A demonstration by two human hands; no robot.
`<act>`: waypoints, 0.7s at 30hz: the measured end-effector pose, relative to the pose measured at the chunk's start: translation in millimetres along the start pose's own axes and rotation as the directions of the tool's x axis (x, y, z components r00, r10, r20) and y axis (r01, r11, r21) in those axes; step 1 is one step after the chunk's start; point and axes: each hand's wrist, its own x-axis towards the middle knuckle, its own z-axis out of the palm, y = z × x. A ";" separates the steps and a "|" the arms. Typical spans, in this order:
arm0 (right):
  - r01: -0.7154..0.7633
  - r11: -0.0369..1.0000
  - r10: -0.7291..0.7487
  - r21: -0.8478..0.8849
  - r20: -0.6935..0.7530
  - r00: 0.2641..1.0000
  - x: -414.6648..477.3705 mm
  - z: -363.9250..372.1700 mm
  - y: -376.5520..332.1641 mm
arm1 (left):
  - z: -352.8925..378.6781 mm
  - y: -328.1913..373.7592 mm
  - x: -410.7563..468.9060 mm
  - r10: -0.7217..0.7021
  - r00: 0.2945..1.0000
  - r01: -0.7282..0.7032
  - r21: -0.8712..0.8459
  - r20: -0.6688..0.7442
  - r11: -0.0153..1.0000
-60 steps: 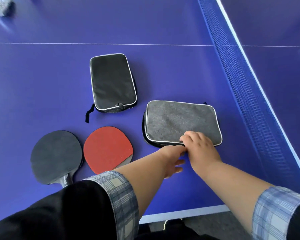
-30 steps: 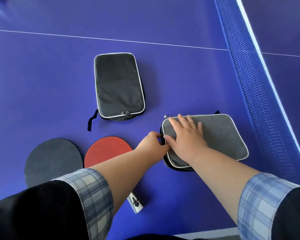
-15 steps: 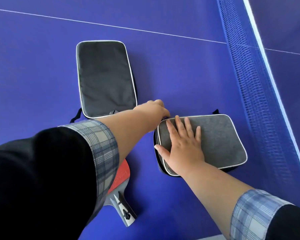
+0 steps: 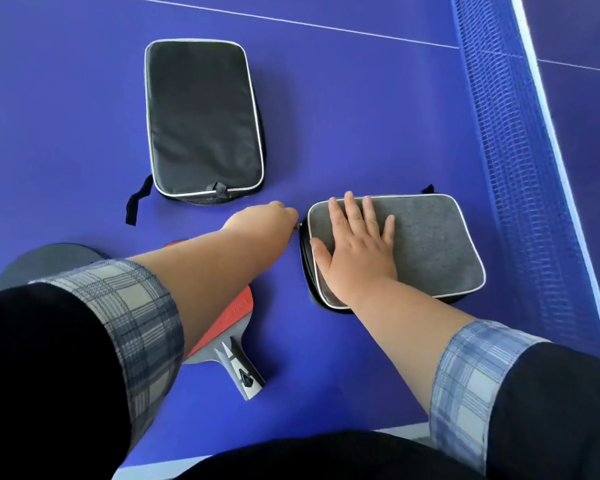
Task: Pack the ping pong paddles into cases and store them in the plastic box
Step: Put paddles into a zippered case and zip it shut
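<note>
On the table (image 4: pixel 361 116), near side: grey case (image 4: pixel 430 244) lies flat, right hand (image 4: pixel 357 251) spread open on its lid, pressing, likely to pin it while the zip runs. Left hand (image 4: pixel 267 216) is curled at the case's far-left corner, seemingly pinching the zip pull (image 4: pixel 297 227); fingertips hidden. Zip gapes along the left edge. Red paddle (image 4: pixel 232 317) lies under the left forearm, black paddle (image 4: pixel 45 258) beside it, both uncased. Black case (image 4: pixel 201 116) sits farther off. Net (image 4: pixel 506 168) hems the right; open table left and beyond. Plastic box not in view.
</note>
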 end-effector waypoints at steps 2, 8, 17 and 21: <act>-0.003 1.000 0.003 0.008 -0.003 1.000 1.7 1.6 -0.4 | 10.3 5.8 -14.8 -0.033 0.999 0.034 -0.022 0.028 0.999; 0.011 0.999 -0.010 0.035 -0.014 1.000 7.3 5.8 -2.2 | 33.3 36.9 -68.8 -0.015 0.982 0.031 -0.079 0.188 0.996; 0.053 0.986 -0.055 0.156 0.011 0.998 8.9 1.3 5.4 | 43.2 109.7 -112.1 -0.232 0.951 0.279 -0.242 0.206 0.929; 0.066 0.967 -0.102 0.244 0.138 0.985 14.8 -13.8 9.8 | 36.2 133.4 -119.8 -0.291 0.940 0.339 -0.391 0.178 0.856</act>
